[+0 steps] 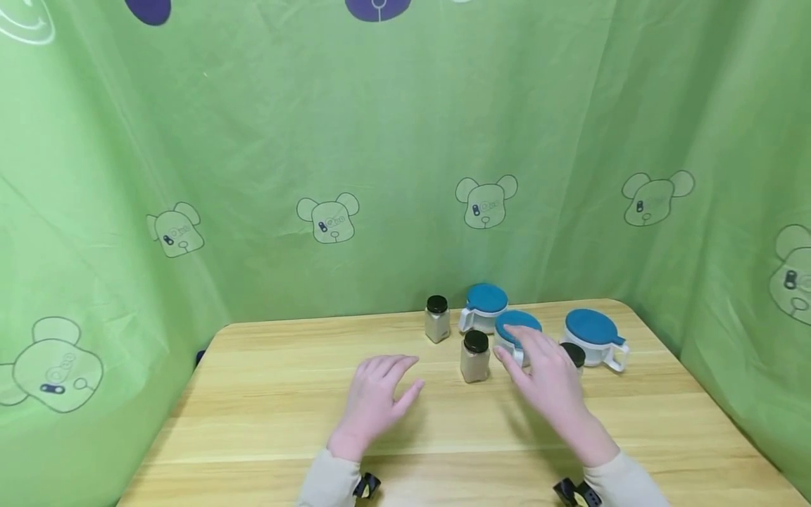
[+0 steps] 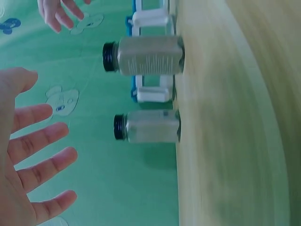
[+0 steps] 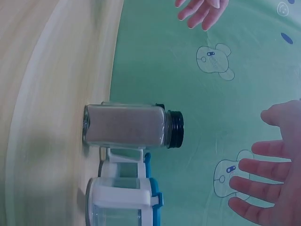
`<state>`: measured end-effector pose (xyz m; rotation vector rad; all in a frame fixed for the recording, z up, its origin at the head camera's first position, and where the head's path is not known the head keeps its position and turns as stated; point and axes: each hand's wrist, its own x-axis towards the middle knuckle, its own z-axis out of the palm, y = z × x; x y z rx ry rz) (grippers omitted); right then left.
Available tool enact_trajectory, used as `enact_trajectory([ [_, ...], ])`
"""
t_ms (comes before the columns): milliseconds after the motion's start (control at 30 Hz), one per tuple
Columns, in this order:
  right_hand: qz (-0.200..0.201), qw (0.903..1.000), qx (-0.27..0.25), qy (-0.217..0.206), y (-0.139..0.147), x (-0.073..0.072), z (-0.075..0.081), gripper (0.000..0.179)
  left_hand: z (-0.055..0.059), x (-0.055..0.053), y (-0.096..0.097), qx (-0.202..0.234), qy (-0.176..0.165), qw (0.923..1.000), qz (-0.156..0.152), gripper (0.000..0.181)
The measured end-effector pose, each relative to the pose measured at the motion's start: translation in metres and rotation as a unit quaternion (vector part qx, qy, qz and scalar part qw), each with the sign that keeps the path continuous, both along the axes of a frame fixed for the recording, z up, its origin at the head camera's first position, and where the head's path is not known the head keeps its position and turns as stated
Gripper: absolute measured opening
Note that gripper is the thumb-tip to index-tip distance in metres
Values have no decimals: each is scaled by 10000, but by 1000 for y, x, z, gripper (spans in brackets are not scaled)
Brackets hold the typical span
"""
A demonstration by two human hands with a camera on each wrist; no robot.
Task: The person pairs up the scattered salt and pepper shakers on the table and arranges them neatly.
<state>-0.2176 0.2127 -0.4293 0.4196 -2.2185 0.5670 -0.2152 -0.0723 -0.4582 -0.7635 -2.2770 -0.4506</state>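
A: Pale sleeves (image 1: 624, 482) are showing nearest the camera, with black devices (image 1: 578, 493) sitting at the wrists. What are the hands gripping?

B: Nothing. The left hand (image 1: 375, 394) is hovering over the wooden table (image 1: 304, 422), fingers relaxed and apart; the right hand (image 1: 551, 377) is hovering too, free of any load, its fingers loosely extended.

A: Where is the front jar (image 1: 474, 362) standing?

B: It's standing upright on the table, slightly beyond and between the hands, nearer the right one.

A: What is crowding it?

B: The rear jar (image 1: 437, 324), also black-capped, is standing behind and to its left. The middle pot (image 1: 516, 324), blue-lidded, is sitting just to its right, with the right hand partly covering it in the head view.

A: And farther out?

B: The half-hidden jar (image 1: 573, 354) is peeking past the right hand, mostly showing its cap. The right-hand pot (image 1: 592, 331) is standing beside it, the back pot (image 1: 486, 298) is sitting behind the middle one, and a green curtain (image 1: 380, 105) is hanging beyond.
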Motion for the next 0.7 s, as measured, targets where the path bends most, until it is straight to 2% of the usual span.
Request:
enact_trajectory([
  [133, -14, 9998, -148, -108, 5, 1, 0, 44, 0, 0, 11, 70, -199, 9997, -125, 41],
  [267, -81, 9988, -328, -358, 7, -1, -1, 46, 0, -5, 20, 198, -394, 9989, -139, 45],
  [400, -110, 9970, -610, -464, 5, -7, -4, 51, 6, -11, 27, 379, -567, 9975, -185, 49],
  [567, -44, 9937, -1028, -438, 1, -16, -10, 55, 14, -20, 36, 670, -734, 9942, -414, 52],
  [700, -109, 9881, -1416, -585, -4, -21, -13, 55, 17, -26, 43, 799, -820, 9918, -563, 54],
])
